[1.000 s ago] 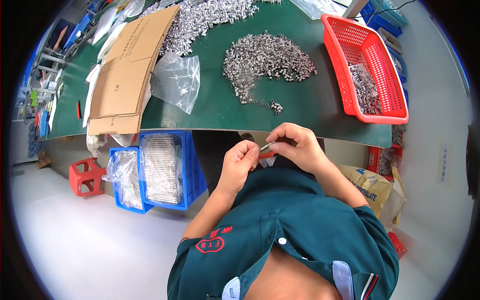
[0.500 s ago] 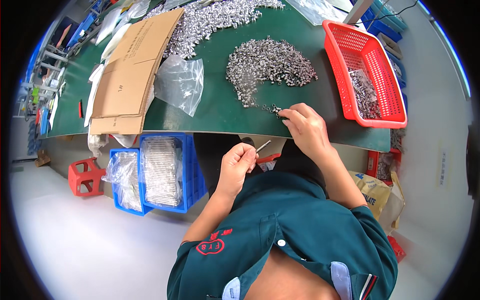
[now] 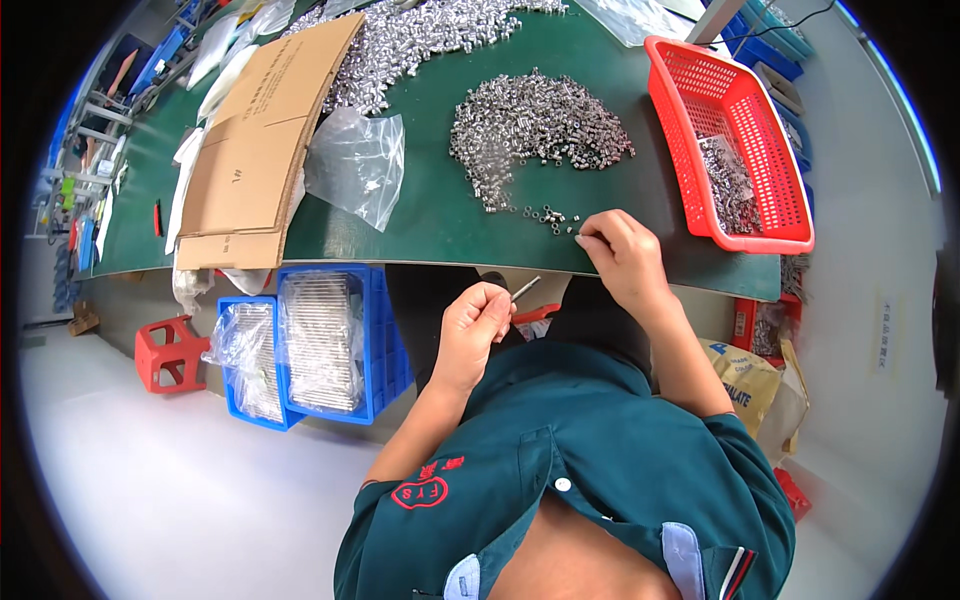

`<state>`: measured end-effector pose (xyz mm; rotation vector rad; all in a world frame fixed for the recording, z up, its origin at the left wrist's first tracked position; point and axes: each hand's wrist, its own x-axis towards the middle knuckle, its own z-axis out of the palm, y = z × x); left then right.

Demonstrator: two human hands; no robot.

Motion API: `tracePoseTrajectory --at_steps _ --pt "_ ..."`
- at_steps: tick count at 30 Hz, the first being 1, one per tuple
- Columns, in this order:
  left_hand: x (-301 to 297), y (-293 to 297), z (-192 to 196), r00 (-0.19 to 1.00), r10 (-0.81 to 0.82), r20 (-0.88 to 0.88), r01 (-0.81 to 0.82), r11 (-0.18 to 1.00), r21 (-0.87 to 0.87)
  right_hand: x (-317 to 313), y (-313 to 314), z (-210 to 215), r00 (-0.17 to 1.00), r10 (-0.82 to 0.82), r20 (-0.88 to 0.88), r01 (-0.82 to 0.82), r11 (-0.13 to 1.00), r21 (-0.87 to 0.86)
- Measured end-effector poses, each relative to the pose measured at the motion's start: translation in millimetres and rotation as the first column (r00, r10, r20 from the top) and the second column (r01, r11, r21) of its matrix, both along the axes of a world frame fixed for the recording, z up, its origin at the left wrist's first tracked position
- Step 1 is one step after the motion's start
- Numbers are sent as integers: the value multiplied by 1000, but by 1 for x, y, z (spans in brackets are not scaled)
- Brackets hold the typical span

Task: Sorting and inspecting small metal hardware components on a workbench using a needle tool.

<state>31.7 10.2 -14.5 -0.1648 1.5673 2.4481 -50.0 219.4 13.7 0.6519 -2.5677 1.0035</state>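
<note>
My left hand point(image 3: 476, 328) is closed around a thin metal rod point(image 3: 526, 287), held in front of the table's edge with its tip sticking out toward the right. Over the front of the green table point(image 3: 450, 235), my right hand point(image 3: 626, 258) has thumb and forefinger pinched together; whatever is between them is too small to make out. Several loose small metal rings point(image 3: 548, 216) lie just left of those fingertips. Behind them spreads a heap of the same shiny rings point(image 3: 540, 115).
A red plastic basket point(image 3: 690, 150) with small metal parts stands at the right. Flattened cardboard point(image 3: 245, 150) and a clear plastic bag point(image 3: 355, 165) lie to the left, before a larger heap of metal pieces point(image 3: 410, 45). Blue crates point(image 3: 385, 350) and a red stool point(image 3: 165, 355) stand below.
My right hand has drawn back slightly to the right, away from the loose rings, which now show more fully. The left hand keeps the rod in nearly the same place.
</note>
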Motion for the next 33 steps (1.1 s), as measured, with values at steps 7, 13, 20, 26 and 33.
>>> tracePoseTrajectory --at_steps 7,13,20,26,33 --pt "-8 4 -2 1000 -13 -21 13 1000 -7 8 3 1 903 23 428 175 892 -417" --pt "-8 8 0 999 -29 -25 29 999 -26 22 3 7 739 300 603 168 785 -596" --pt "-6 9 6 997 -60 -56 52 990 -132 27 -8 12 649 443 619 116 747 -655" --pt "-5 6 5 994 -85 -66 74 986 -148 30 -11 9 636 444 631 115 754 -647" --pt "-5 4 4 989 -124 -82 106 975 -195 29 -10 26 691 406 597 -16 835 -550"
